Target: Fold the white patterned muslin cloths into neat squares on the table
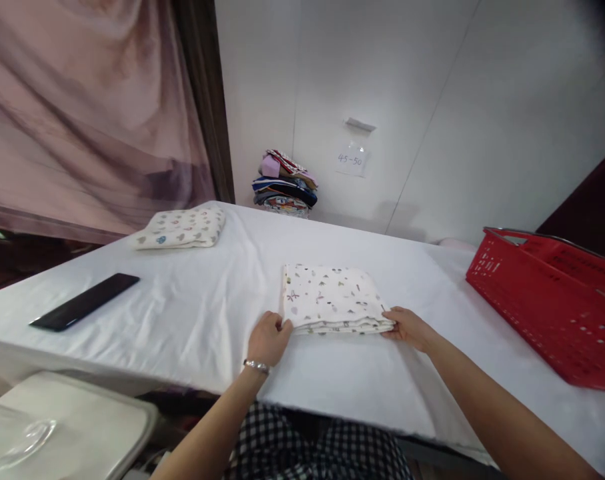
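Observation:
In front of me on the white-covered table (242,293) lies a folded white cloth (332,297) with a small print of leaves and other shapes. Its layered front edge faces me. My left hand (269,339), with a bracelet on the wrist, is closed at the near left corner, the fingers curled and partly hidden. At the near right corner my right hand (406,327) pinches the layers between thumb and fingers. The cloth rests flat on the table.
Another folded printed cloth (182,229) lies at the far left, behind a black flat object (87,301). A red perforated basket (547,300) stands on the right. Beyond the table, a stack of folded fabrics (285,183) rises by the wall. A pale lidded bin (77,420) sits lower left.

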Demonstrator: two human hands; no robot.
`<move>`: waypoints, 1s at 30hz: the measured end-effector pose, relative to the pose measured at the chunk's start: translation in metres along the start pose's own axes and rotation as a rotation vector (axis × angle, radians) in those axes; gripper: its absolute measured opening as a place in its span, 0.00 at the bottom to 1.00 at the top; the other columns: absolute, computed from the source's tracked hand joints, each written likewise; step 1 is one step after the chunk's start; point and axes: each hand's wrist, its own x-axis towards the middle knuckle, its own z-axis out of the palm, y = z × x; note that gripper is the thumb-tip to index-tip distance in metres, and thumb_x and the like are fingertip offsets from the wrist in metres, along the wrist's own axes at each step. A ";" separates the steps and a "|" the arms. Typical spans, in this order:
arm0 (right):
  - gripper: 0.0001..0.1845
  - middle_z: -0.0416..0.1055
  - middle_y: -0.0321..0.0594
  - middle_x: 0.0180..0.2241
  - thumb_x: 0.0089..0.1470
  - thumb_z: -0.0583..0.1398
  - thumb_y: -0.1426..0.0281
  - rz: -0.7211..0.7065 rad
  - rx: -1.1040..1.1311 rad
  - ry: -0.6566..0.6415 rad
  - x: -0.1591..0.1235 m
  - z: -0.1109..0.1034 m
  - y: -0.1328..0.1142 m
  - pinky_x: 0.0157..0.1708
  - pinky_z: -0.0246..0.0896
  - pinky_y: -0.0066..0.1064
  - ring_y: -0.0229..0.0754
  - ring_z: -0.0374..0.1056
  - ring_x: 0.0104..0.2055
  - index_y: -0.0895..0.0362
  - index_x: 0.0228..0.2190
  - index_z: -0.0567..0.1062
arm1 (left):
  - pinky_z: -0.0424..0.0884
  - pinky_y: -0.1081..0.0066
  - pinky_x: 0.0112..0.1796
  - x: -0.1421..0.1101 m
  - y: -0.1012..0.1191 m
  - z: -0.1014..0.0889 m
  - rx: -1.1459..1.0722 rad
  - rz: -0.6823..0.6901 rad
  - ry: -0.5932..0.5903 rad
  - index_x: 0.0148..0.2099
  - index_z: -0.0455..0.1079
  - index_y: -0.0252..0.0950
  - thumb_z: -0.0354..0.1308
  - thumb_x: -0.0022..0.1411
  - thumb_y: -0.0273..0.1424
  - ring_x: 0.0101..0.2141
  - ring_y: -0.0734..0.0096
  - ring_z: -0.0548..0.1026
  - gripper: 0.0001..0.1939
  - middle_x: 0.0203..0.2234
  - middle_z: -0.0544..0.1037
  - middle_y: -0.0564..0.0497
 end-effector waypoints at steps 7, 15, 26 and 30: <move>0.18 0.70 0.35 0.24 0.40 0.62 0.68 -0.079 -0.058 0.142 -0.002 -0.006 0.004 0.23 0.65 0.28 0.35 0.66 0.23 0.55 0.35 0.63 | 0.55 0.74 0.26 -0.005 0.004 0.002 0.001 0.018 -0.013 0.22 0.57 0.36 0.48 0.53 0.33 0.23 0.77 0.61 0.10 0.22 0.63 0.55; 0.28 0.70 0.40 0.31 0.45 0.55 0.64 -0.109 -0.681 0.218 0.001 -0.008 0.005 0.29 0.65 0.34 0.41 0.68 0.30 0.55 0.50 0.57 | 0.63 0.70 0.34 -0.003 0.003 -0.003 -0.029 0.002 -0.005 0.39 0.64 0.36 0.50 0.51 0.31 0.34 0.70 0.68 0.11 0.34 0.69 0.50; 0.26 0.48 0.36 0.58 0.56 0.45 0.62 -0.922 -1.363 -0.111 -0.005 0.067 0.003 0.57 0.39 0.43 0.43 0.41 0.60 0.50 0.57 0.49 | 0.44 0.56 0.55 0.001 0.013 -0.003 0.113 0.447 -0.247 0.52 0.61 0.43 0.43 0.48 0.17 0.58 0.68 0.46 0.29 0.54 0.61 0.57; 0.27 0.46 0.36 0.59 0.57 0.45 0.64 -1.000 -1.463 -0.119 -0.006 0.072 0.027 0.57 0.38 0.44 0.43 0.41 0.60 0.50 0.57 0.46 | 0.44 0.55 0.55 -0.001 0.002 -0.007 0.092 0.431 -0.270 0.52 0.61 0.46 0.43 0.51 0.20 0.58 0.69 0.46 0.27 0.54 0.60 0.58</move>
